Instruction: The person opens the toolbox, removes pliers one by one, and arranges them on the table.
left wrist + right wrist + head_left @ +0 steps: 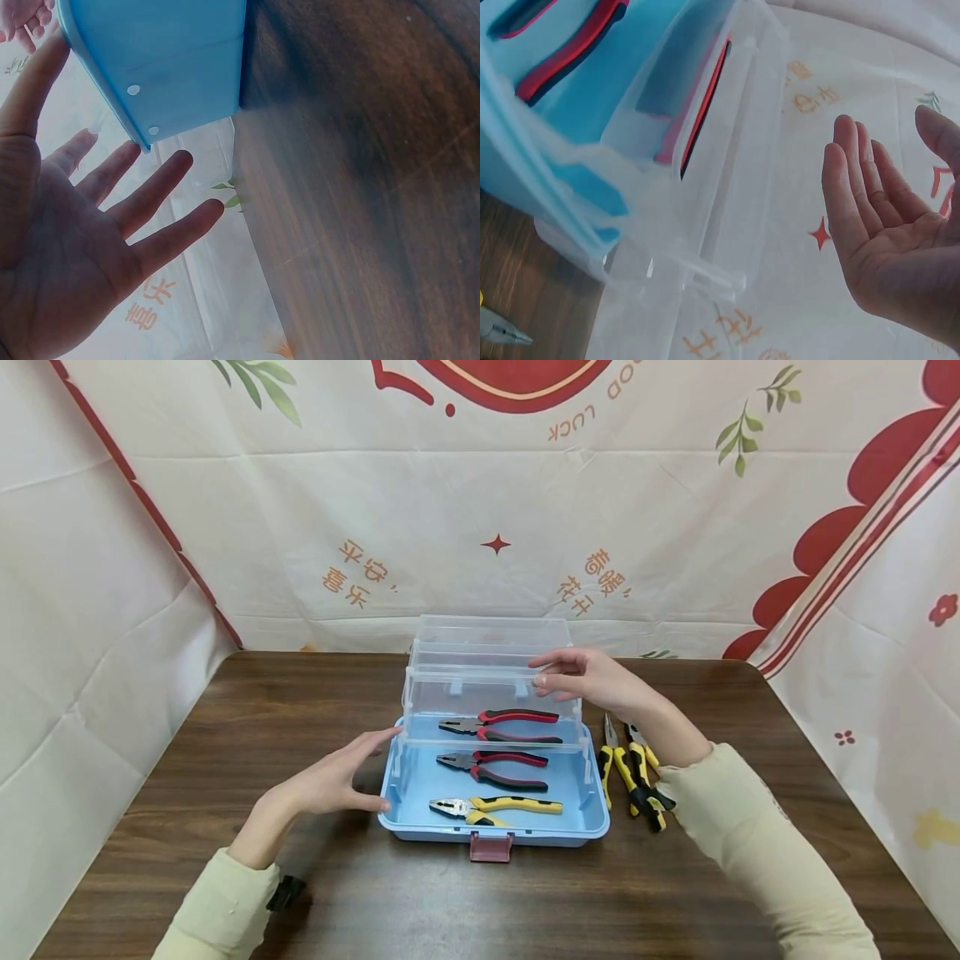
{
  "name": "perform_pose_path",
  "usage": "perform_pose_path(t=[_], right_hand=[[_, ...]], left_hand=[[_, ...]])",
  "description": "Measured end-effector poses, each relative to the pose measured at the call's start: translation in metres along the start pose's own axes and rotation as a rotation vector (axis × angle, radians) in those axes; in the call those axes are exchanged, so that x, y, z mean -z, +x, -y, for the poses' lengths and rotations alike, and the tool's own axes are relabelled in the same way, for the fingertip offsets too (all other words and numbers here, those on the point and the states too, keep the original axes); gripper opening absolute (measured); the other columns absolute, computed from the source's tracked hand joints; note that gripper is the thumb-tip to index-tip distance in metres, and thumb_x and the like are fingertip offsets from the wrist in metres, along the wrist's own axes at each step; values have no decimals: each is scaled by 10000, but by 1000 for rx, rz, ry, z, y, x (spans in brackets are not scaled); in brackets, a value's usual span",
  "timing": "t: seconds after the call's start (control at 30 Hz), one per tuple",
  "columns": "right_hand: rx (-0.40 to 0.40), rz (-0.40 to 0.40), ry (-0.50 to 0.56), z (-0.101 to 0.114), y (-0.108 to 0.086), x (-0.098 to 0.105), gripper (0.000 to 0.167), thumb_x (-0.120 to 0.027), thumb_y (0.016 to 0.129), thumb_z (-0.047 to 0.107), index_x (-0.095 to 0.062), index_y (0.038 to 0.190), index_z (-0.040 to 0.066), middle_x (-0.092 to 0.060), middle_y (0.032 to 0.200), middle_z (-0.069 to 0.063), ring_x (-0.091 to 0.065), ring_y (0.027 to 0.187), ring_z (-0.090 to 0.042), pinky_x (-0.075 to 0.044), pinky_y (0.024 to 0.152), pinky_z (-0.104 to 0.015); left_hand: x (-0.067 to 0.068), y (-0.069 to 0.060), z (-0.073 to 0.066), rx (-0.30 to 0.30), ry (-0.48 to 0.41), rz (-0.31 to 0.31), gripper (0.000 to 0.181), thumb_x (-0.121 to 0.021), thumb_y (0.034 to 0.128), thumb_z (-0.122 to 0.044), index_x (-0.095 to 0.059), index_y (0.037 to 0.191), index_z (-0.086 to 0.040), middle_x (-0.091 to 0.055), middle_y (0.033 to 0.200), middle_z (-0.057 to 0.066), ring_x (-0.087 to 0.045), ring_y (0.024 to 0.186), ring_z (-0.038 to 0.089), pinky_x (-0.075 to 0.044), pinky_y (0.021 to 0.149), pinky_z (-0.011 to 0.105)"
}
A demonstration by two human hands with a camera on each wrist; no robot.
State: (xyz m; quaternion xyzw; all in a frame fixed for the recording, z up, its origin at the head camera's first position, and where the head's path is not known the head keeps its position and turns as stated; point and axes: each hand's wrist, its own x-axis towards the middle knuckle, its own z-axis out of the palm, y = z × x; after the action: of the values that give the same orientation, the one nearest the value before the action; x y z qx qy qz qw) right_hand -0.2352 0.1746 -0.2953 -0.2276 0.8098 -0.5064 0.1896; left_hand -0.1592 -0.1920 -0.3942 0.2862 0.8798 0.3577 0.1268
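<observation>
A light blue toolbox stands open, its clear trays raised at the back. Inside lie yellow-and-black pliers nearest the front and red-and-black pliers behind them. A second pair of red-and-black pliers shows higher up, behind or in clear plastic; I cannot tell which. My left hand is spread at the box's left side, thumb and some fingertips at the rim. Above the right end of the trays my right hand hovers, fingers extended and nothing in it, apart from the plastic in the right wrist view.
Several yellow-and-black pliers lie in a group on the wooden table, just right of the toolbox. A purplish latch hangs at the box's front. A printed white cloth rises behind the table and along both sides.
</observation>
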Motion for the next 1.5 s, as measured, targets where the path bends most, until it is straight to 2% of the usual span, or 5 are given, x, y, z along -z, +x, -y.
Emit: perform_pose_path(t=[0.2, 0.4, 0.67, 1.1, 1.5], right_hand=[[-15, 86, 26, 1, 13, -11, 440, -602, 849, 246, -494, 1218, 32, -595, 1013, -112, -578, 928, -225, -432, 810, -412], [-30, 145, 33, -1, 27, -22, 447, -612, 841, 254, -494, 1221, 50, -577, 1055, -147, -532, 1002, -307, -418, 837, -395], [-12, 204, -35, -5, 43, -37, 405, -595, 853, 234, -507, 1211, 65, -596, 1053, -58, -534, 986, -183, -408, 847, -365], [10, 219, -55, -9, 55, -47, 373, -600, 851, 175, -524, 1187, 34, -573, 1091, -137, -531, 963, -201, -414, 839, -342], [-66, 229, -115, -20, 60, -51, 398, -619, 836, 178, -514, 1197, 46, -563, 1106, -108, -530, 982, -167, -413, 842, -311]], left_hand=[[0, 0, -1, -2, 4, -1, 916, -746, 701, -313, -169, 1408, -230, -237, 1386, 61, -323, 1206, 304, -298, 917, 499], [0, 0, -2, 9, 5, 1, 914, -744, 702, -320, -167, 1407, -243, -235, 1388, 59, -323, 1207, 302, -301, 910, 509], [0, 0, 0, -3, 2, -1, 912, -743, 705, -311, -162, 1407, -258, -232, 1390, 58, -320, 1208, 308, -301, 914, 503], [1, 0, -3, 6, -2, -1, 914, -745, 704, -307, -166, 1408, -241, -233, 1390, 63, -316, 1210, 304, -297, 918, 500], [0, 0, -2, -7, 7, -8, 911, -743, 702, -322, -179, 1408, -208, -244, 1384, 59, -315, 1212, 304, -292, 927, 488]])
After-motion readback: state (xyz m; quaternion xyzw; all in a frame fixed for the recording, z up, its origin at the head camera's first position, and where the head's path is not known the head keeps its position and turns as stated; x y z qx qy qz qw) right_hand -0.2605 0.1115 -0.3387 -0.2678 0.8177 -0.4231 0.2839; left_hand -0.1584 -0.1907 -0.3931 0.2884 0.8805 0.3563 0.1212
